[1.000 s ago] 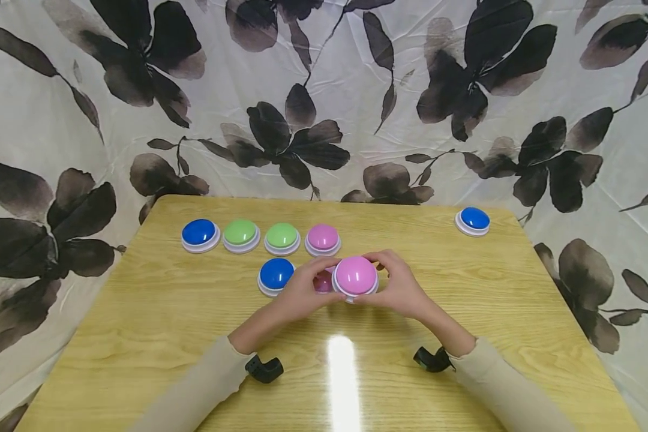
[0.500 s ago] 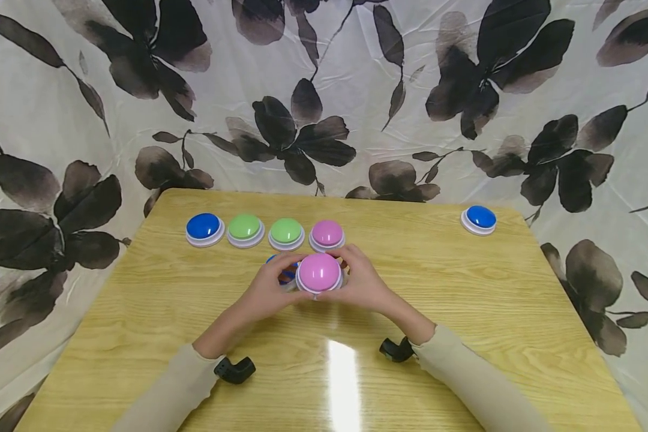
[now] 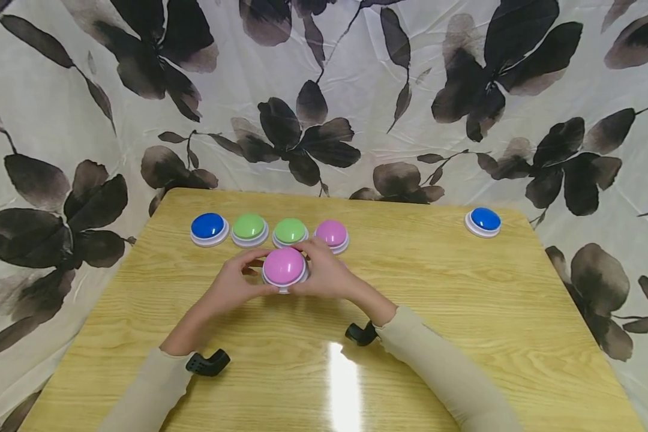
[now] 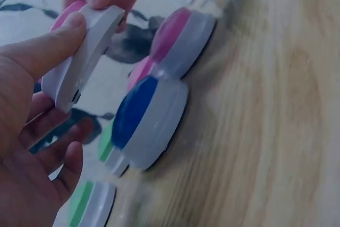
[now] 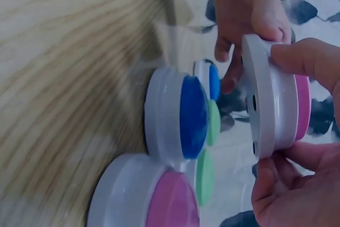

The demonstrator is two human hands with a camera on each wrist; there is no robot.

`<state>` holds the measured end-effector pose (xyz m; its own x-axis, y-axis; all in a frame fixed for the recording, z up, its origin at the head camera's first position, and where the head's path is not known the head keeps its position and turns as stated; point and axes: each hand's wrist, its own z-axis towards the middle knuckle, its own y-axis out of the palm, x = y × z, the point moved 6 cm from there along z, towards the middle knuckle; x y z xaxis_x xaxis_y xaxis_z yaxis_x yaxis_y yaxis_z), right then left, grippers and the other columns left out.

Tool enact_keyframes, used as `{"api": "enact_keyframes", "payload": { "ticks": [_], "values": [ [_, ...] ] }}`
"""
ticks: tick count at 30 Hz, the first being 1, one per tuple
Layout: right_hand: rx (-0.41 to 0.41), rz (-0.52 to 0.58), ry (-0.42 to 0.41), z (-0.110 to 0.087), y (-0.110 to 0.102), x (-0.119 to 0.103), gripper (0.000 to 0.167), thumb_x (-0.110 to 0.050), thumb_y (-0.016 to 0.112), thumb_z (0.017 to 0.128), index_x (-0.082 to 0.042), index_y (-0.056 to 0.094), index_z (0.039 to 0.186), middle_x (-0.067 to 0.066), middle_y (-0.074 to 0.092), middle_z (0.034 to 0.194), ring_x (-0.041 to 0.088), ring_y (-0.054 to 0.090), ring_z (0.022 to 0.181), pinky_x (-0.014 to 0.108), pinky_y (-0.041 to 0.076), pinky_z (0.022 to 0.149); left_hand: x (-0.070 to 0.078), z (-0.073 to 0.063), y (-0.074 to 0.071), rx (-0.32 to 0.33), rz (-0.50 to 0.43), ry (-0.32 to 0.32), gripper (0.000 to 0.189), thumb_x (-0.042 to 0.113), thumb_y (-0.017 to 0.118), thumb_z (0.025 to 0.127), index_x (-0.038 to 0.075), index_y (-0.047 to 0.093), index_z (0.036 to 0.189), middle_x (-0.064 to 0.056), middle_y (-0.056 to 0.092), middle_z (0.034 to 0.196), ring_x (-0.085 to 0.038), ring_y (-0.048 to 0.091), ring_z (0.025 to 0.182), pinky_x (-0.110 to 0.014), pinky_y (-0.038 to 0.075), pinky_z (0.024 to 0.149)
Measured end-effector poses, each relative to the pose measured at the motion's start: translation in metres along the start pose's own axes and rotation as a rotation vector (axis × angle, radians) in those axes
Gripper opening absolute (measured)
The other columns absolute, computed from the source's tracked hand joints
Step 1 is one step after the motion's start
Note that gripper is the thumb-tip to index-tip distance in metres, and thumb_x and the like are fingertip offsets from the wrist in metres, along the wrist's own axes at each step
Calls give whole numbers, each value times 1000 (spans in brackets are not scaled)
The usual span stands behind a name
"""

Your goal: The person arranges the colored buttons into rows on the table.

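A pink push button (image 3: 283, 266) with a white round base is held up off the table between both hands. My left hand (image 3: 232, 283) pinches its left side, thumb on the white base. From the right side, my right hand (image 3: 326, 275) grips the same base between thumb and fingers. Below it, a blue button (image 4: 135, 112) and another pink button (image 4: 170, 33) stand on the table, visible in the left wrist view. In the head view, the hands and the held button hide nearly all of those two.
Along the back stand a blue button (image 3: 207, 226), two green buttons (image 3: 248, 226) and a pink button (image 3: 332, 233) in a row. Another blue button (image 3: 484, 219) sits alone near the far right corner of the wooden table (image 3: 464, 300). A flowered cloth (image 3: 389, 120) hangs behind.
Both hands have carried the pink button leftward, from over the front pink button to over the front blue one. The standing buttons stay in place; the head view shifts slightly.
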<state>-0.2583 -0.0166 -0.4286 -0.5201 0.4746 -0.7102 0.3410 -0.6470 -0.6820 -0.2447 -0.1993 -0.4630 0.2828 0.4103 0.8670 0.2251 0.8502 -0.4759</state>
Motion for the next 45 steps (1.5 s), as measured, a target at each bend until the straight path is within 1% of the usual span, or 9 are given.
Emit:
{"api": "enact_keyframes", "payload": {
  "ticks": [3,6,11,18,26,32,39,42,45],
  "values": [
    [-25,26,20,7,6,-1,77,-23,87,68,-4,53,134,5,51,118,16,49,105,29,47,89,-4,-3,-10,-8,-1,-20,71,31,86,74,21,55,136,-1,57,129,-23,56,111,-47,48,90],
    [-20,39,29,17,10,-2,77,-24,87,69,-4,54,135,5,52,116,16,51,104,27,46,88,-2,-3,-21,-7,26,-12,73,27,86,75,15,53,139,-5,56,131,-26,56,111,-48,48,89],
    [-13,13,4,34,16,-3,76,-29,88,69,-6,56,133,3,54,114,14,52,102,23,45,86,-5,-3,-35,-7,78,-18,74,30,85,77,14,50,140,-6,53,135,-28,55,112,-50,47,90],
    [-37,19,-22,54,30,-8,74,-31,89,69,-8,58,132,1,56,112,12,52,99,19,46,83,-19,-6,-53,0,109,-53,76,29,85,76,9,49,141,-11,53,135,-33,52,115,-55,44,93],
    [-66,-29,-38,74,50,-9,73,-37,89,67,-9,61,128,-3,62,113,7,53,92,15,44,77,-39,-10,-69,-10,108,-91,74,26,85,76,7,50,139,-12,53,134,-32,51,115,-52,42,95],
    [-80,-21,-16,84,61,-6,72,-37,90,66,-10,62,127,-5,62,111,6,54,89,15,44,74,-46,-12,-72,-19,114,-91,74,25,84,78,4,49,139,-16,52,135,-36,49,118,-56,40,98],
    [-136,-81,59,85,73,5,74,-42,90,65,-12,63,127,-7,63,112,4,55,86,16,44,72,-64,-15,-65,-32,96,-141,77,26,86,75,5,49,139,-15,53,134,-33,51,116,-53,42,97],
    [-126,-100,64,87,74,8,75,-44,89,65,-14,62,128,-9,64,111,4,55,87,19,44,74,-64,-14,-66,-18,105,-136,76,24,86,75,4,49,138,-16,53,134,-35,51,116,-55,41,98],
    [-126,-90,69,90,74,11,76,-44,89,65,-15,62,129,-10,63,110,4,55,87,21,43,74,-65,-12,-65,-13,93,-148,76,24,86,74,5,50,138,-16,53,135,-37,51,118,-56,42,98]
  ]
}}
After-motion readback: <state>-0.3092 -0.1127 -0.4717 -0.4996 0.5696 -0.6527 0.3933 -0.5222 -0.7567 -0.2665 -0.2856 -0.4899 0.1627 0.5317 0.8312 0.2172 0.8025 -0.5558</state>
